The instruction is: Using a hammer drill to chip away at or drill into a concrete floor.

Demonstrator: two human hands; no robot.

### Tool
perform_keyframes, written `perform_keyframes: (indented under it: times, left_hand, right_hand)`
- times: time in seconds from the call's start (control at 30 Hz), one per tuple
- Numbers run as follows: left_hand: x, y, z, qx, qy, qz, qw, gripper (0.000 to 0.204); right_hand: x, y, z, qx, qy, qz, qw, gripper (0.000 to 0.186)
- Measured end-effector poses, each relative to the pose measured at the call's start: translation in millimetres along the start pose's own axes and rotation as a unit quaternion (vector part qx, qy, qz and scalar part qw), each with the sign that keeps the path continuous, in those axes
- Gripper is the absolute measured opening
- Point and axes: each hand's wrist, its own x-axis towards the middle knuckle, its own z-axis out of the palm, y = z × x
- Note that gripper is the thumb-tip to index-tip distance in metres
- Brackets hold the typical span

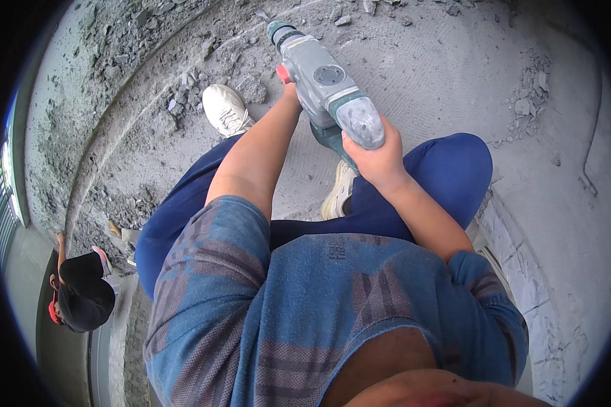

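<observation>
Right hand [379,157] closed round rear of rotary hammer [316,74]; left hand [290,91] mostly hidden, grip can't tell; rubble [176,102] at ten o'clock edges concrete floor [455,81] toward two.

Drill [329,74] is in front of chest [339,292]; rubble [176,107] lies on floor [448,81], L & R of it; co-worker [85,298] is far L.

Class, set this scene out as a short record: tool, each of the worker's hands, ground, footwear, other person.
Tool: grey-green power tool, bit pointing away from the wearer
Left hand: at the tool's side, mostly hidden
Right hand: gripping the rear end
Ground: grey, with scattered rubble
Footwear: pale shoes
Other person: far left, dark clothing
</observation>
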Motion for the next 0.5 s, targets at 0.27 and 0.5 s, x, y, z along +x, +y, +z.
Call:
perform_keyframes:
  times: [0.27,0.5]
  left_hand:
    - [19.1,46.3,12.2,0.144,0.045,0.053,0.987,0.038]
    - [-5.4,35.8,58.6,0.18,0.087,0.126,0.972,0.052]
  right_hand:
    - [45.7,23.8,2.7,0.106,0.06,0.074,0.99,0.027]
    - [37.9,-17.2,-35.2,0.18,0.03,0.081,0.98,0.023]
